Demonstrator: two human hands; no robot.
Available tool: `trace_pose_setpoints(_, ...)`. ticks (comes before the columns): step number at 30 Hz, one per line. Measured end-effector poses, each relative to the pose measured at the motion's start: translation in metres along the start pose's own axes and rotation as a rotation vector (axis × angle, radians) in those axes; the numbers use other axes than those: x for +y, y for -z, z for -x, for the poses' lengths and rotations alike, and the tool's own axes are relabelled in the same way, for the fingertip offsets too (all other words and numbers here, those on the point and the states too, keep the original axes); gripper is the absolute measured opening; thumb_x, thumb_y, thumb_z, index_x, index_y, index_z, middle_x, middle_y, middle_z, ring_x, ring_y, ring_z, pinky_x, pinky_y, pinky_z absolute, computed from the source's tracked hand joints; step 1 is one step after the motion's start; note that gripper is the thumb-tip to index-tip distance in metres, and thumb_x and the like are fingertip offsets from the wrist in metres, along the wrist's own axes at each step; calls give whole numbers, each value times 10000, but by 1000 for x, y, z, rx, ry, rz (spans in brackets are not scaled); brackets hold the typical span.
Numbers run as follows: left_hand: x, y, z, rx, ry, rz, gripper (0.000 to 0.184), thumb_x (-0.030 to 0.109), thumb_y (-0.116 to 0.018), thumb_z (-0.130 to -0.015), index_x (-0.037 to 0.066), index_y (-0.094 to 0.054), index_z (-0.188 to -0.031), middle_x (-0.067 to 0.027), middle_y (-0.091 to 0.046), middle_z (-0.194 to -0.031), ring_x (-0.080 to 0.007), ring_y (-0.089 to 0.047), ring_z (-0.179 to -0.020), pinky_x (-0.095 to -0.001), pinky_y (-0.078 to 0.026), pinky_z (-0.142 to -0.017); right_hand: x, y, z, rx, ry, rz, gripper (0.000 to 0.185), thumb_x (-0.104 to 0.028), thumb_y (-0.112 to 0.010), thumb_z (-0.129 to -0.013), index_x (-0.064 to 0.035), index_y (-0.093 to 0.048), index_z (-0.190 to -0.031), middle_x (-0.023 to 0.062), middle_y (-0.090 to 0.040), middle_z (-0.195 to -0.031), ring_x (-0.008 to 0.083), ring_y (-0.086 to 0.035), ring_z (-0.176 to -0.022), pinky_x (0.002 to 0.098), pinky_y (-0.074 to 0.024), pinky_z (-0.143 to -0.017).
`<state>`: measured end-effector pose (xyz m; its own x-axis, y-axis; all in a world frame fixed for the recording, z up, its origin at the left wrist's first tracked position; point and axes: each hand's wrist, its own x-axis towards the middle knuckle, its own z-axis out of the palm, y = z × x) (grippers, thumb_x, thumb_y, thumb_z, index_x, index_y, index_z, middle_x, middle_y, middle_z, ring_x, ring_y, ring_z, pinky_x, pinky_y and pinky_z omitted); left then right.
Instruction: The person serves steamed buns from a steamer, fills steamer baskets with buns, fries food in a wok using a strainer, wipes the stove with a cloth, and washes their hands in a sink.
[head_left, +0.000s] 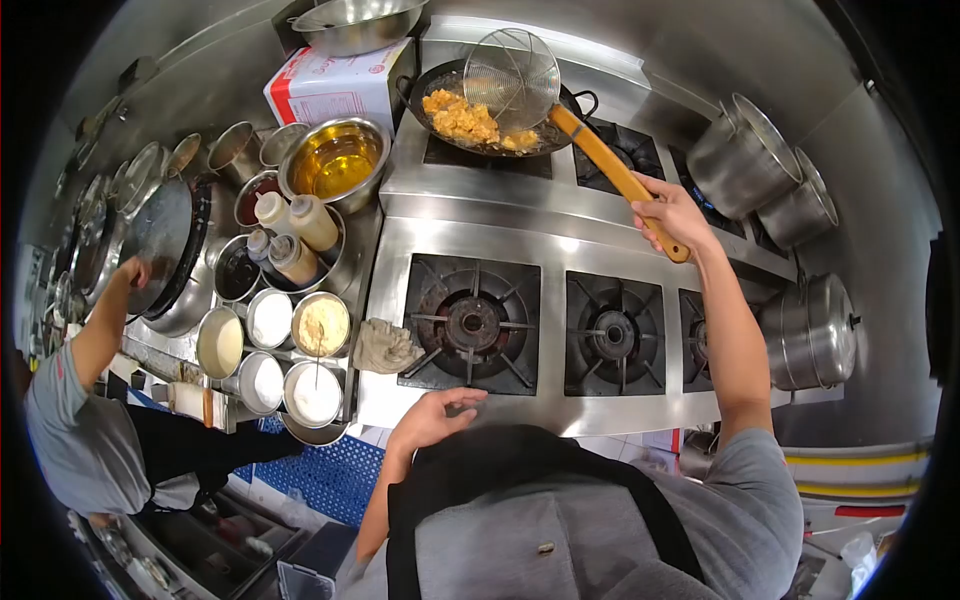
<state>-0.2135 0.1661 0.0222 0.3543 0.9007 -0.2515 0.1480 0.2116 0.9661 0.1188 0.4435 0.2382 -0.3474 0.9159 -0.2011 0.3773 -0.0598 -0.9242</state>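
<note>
My right hand [674, 212] is wrapped round the wooden handle of a wire skimmer [512, 80]. Its round mesh head is over the right part of a black wok [420, 112] on a back burner. Golden-brown fried pieces [460, 118] lie in the wok, some beside the mesh and some below it. Down by the stove's front edge, my left hand [432, 418] is empty, its fingers stretched out. A crumpled grey cloth [387, 347] lies near it, left of the front burner [472, 322].
To the left stand a bowl of yellow oil [335, 165], squeeze bottles [312, 222] and several pots of powders [322, 322]. Large steel pots [745, 160] line the right wall. Another person [80, 400] works at far left beside a big wok [160, 245].
</note>
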Motion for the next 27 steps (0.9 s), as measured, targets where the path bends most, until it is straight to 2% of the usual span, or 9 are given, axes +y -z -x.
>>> trace_pose_setpoints(1, 2, 1, -1, -12, -5, -23, 371, 48, -637, -878, 56, -641, -1250, -59, -696, -1136, -127, -627, -1053, -275, -477, -947, -1, 1, 4, 1, -4, -2, 598, -8, -534, -907, -34, -364, -1480, 44, -559, -690, 98, -498, -465, 245, -414, -381)
trace_pose_setpoints(11, 8, -1, -5, -40, 8, -28, 367, 44, -633, -880, 75, -647, -1245, -46, -693, -1139, -134, -627, -1067, -280, -474, -956, -23, -16, 42, 47, 56, 61, 600, 2, -543, -902, -28, -374, -1477, 30, -540, -688, 83, -487, -433, 238, -400, -377)
trace_pose_setpoints(14, 9, -3, -6, -39, 17, -43, 366, 44, -634, -881, 76, -647, -1245, -51, -690, -1144, -138, -624, -1078, -281, -474, -959, -24, -28, 40, 71, 53, 108, 610, 3, -551, -898, -59, -383, -1481, 25, -535, -694, 77, -482, -441, 237, -402, -385)
trace_pose_setpoints(16, 5, -4, -6, -42, -9, -30, 394, 85, -646, -865, 94, -635, -1259, -85, -682, -1178, -202, -643, -1092, -314, -482, -964, -24, -35, 37, 74, 55, 178, 612, -5, -547, -898, -100, -396, -1483, 23, -523, -695, 71, -470, -457, 251, -407, -390)
trace_pose_setpoints(23, 11, -5, -2, -8, -15, -60, 392, 76, -645, -863, 95, -636, -1255, -77, -676, -1184, -201, -641, -1082, -313, -483, -966, -21, -53, 27, 86, 102, 246, 603, -18, -557, -883, -155, -448, -1460, 12, -530, -661, 75, -484, -452, 268, -418, -400)
trace_pose_setpoints(27, 8, -6, 0, 20, -35, -25, 395, 73, -657, -852, 95, -639, -1246, -75, -663, -1199, -192, -636, -1080, -306, -484, -955, -19, -58, 25, 101, 122, 397, 603, -20, -565, -879, -174, -462, -1453, 26, -538, -672, 81, -481, -446, 272, -419, -408)
